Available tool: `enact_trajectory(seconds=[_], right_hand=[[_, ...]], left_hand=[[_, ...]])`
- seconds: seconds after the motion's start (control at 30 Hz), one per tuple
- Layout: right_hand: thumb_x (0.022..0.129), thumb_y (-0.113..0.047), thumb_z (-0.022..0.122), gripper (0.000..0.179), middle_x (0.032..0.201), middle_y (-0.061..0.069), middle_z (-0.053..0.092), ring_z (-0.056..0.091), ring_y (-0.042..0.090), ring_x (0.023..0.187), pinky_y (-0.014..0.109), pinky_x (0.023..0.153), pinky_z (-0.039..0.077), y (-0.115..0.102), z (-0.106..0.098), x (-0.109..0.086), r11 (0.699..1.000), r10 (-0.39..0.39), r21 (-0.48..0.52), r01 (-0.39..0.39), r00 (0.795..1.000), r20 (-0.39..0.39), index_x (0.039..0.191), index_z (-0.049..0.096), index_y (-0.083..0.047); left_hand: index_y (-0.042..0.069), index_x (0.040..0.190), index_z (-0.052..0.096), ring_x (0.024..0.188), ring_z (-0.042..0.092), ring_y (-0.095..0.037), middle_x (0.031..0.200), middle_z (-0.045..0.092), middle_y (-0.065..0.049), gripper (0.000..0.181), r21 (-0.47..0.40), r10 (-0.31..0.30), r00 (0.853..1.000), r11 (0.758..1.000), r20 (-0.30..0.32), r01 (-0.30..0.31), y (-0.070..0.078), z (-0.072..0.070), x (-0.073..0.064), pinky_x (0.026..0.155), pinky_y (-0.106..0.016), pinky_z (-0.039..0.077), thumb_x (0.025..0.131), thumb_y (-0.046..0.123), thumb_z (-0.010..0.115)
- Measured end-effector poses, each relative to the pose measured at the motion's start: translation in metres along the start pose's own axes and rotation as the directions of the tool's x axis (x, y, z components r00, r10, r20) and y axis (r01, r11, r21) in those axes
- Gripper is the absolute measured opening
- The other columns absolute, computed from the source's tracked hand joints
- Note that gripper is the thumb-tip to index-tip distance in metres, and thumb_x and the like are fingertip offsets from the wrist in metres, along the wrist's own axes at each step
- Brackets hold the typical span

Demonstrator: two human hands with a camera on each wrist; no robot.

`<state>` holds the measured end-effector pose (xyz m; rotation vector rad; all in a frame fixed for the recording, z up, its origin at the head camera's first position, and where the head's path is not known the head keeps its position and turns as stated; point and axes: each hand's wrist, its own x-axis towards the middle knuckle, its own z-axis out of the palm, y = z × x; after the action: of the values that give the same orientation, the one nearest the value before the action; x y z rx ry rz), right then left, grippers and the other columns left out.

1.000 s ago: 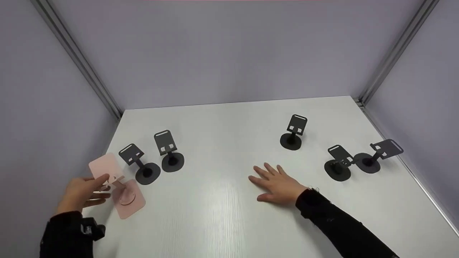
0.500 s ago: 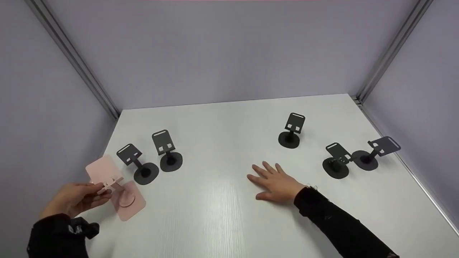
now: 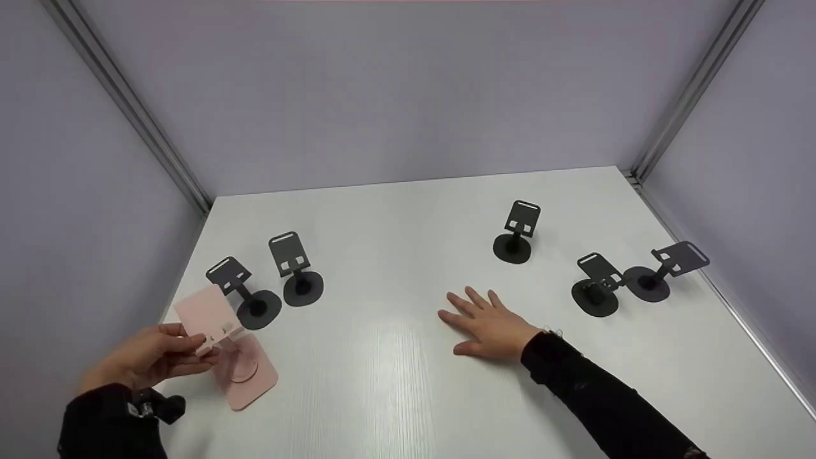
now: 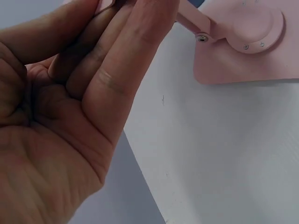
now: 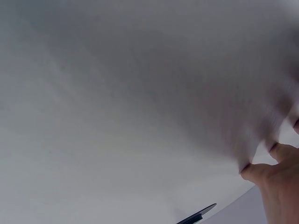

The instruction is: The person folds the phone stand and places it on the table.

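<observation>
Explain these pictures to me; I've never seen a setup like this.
There is no robot here, just a person's two bare hands. The large picture comes from a camera worn on the head, looking forward and down; the two smaller ones come from cameras on the wrists, each facing that hand's work. On the white table stand five black stands, two toward the left and three toward the right. The left hand has a pink stand in its grip, pinched by its upper plate. The right hand holds nothing and rests on the table, fingers spread.
</observation>
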<state>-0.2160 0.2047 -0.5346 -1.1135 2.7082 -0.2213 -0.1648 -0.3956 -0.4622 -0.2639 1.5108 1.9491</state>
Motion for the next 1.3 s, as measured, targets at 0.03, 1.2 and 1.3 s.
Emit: enact_trajectory(seconds=[0.03, 1.2, 1.3], right_hand=[[0.101, -0.053, 0.056, 0.070, 0.169, 0.014, 0.023, 0.015, 0.048, 0.153, 0.074, 0.117, 0.017, 0.000, 0.000, 0.000, 1.000, 0.002, -0.004, -0.002, 1.000, 0.002, 0.160, 0.037, -0.022], [0.100, -0.056, 0.057, 0.071, 0.169, 0.013, 0.023, 0.017, 0.048, 0.153, 0.074, 0.116, 0.018, 0.005, 0.001, 0.004, 1.000, 0.003, 0.005, -0.003, 1.000, 0.000, 0.159, 0.038, -0.023], [0.100, -0.052, 0.059, 0.066, 0.167, 0.013, 0.028, 0.019, 0.048, 0.153, 0.075, 0.115, 0.018, 0.007, 0.000, 0.005, 0.998, 0.014, 0.062, -0.013, 1.000, -0.002, 0.157, 0.043, -0.022]], left_hand=[[0.003, 0.102, 0.063, 0.097, 0.076, -0.031, 0.100, 0.076, -0.021, 0.011, 0.011, 0.008, 1.000, 1.000, 0.022, -0.008, 0.000, 0.002, 0.002, 0.091, -0.042, 0.058, 0.104, 0.000, 0.053], [-0.009, 0.126, 0.052, 0.100, 0.074, -0.039, 0.112, 0.070, -0.033, 0.030, 0.355, 0.036, 0.970, 0.927, 0.242, -0.123, 0.032, 0.152, 0.113, 0.089, -0.052, 0.058, 0.100, 0.003, 0.060], [-0.007, 0.124, 0.054, 0.096, 0.075, -0.037, 0.108, 0.072, -0.030, 0.026, 0.359, 0.039, 0.969, 0.925, 0.243, -0.127, 0.032, 0.167, 0.122, 0.087, -0.051, 0.059, 0.099, 0.001, 0.060]])
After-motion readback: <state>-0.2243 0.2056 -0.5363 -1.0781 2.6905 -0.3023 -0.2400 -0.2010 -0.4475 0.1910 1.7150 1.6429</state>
